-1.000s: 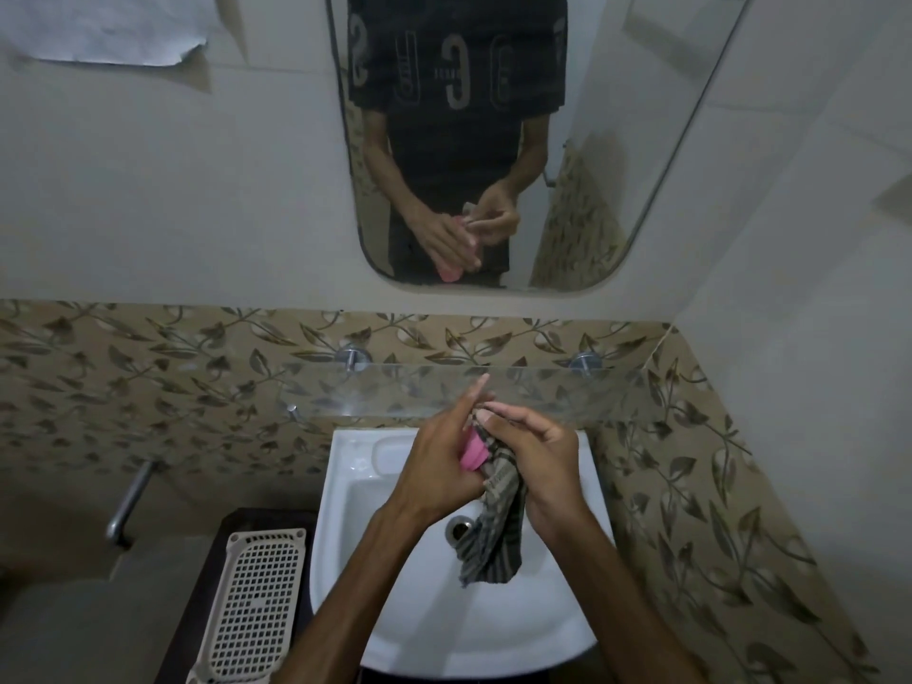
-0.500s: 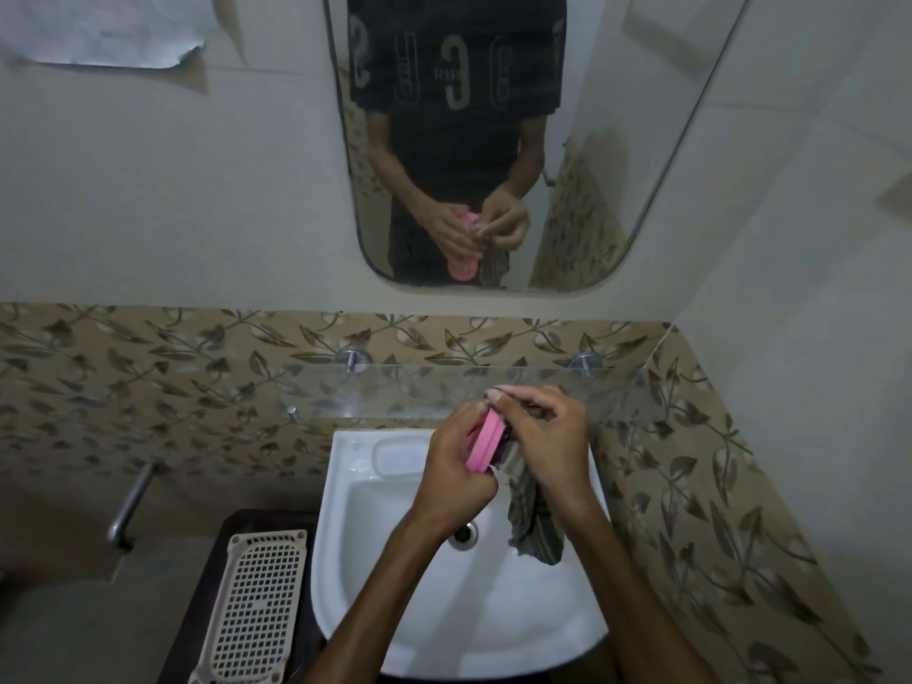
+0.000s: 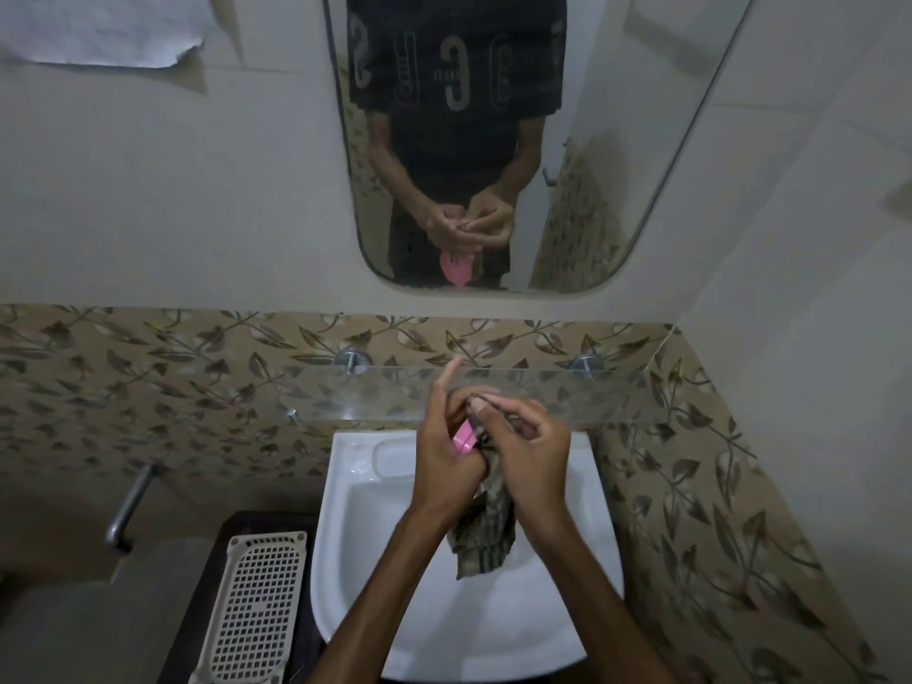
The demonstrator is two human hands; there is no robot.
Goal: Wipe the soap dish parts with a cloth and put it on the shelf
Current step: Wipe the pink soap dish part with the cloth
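Over the white sink [image 3: 345, 510], my left hand [image 3: 446, 454] grips a pink soap dish part [image 3: 464, 436], mostly hidden between my palms; its index finger points up. My right hand [image 3: 530, 451] presses a striped grey-brown cloth [image 3: 486, 533] against the pink part, and the cloth's loose end hangs down into the basin. A white perforated tray [image 3: 256, 609], another dish part, lies on the dark surface left of the sink. The glass shelf [image 3: 612, 392] runs along the wall just behind my hands.
A mirror [image 3: 493, 140] above the shelf reflects a person's torso and hands. Two metal shelf mounts [image 3: 351, 360] sit on the leaf-patterned tiles. A metal handle [image 3: 131, 506] sticks out at the left. A tiled wall closes the right side.
Both hands have stayed over the sink while the cloth rubs the pink part. The cloth's hanging end swung right and back to centre. My left index finger is raised again.
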